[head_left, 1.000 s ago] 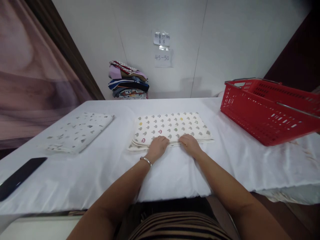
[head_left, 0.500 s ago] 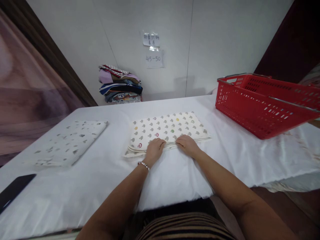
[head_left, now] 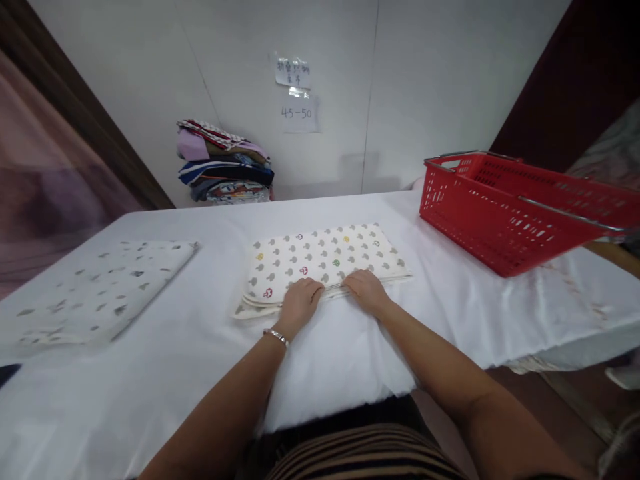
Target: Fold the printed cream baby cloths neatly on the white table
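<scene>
A folded cream cloth printed with grey, red, yellow and green mushrooms lies flat in front of me, its layers showing along the near edge. My left hand, with a bracelet on the wrist, is closed on that near edge, left of its middle. A short way to the right, my right hand pinches the same edge. The fingertips of both hands point toward each other with a small gap between them.
On the white-covered table, another folded printed cloth lies at the left. A red basket stands at the right. Piled fabrics sit beyond the far edge. A dark object shows at the left border.
The view has turned slightly right, so everything appears shifted left. Both hands keep their places on the near edge of the mushroom cloth.
</scene>
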Demonstrator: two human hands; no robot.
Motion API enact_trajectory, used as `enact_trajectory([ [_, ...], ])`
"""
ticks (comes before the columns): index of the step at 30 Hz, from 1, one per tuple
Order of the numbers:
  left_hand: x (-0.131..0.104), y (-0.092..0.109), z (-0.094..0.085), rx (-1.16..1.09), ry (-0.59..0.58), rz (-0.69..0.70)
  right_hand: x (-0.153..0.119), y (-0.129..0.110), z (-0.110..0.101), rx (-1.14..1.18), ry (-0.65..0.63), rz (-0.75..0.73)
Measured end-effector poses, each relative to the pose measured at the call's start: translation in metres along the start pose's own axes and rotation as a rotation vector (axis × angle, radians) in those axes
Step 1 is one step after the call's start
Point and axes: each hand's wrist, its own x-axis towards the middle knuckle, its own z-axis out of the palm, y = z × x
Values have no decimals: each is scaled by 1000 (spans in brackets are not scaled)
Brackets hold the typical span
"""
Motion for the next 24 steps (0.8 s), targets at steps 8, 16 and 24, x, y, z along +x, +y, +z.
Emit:
enact_trajectory([
  [8,-2,0,-1,96,-4,81,-1,0,-2,-36,-43,1],
  [16,0,-2,-2,87,-33,139,-2,-3,-3,27,-99,42],
  [24,0,-3,-1,80,-39,136,-27,36,-46,16,-12,91],
])
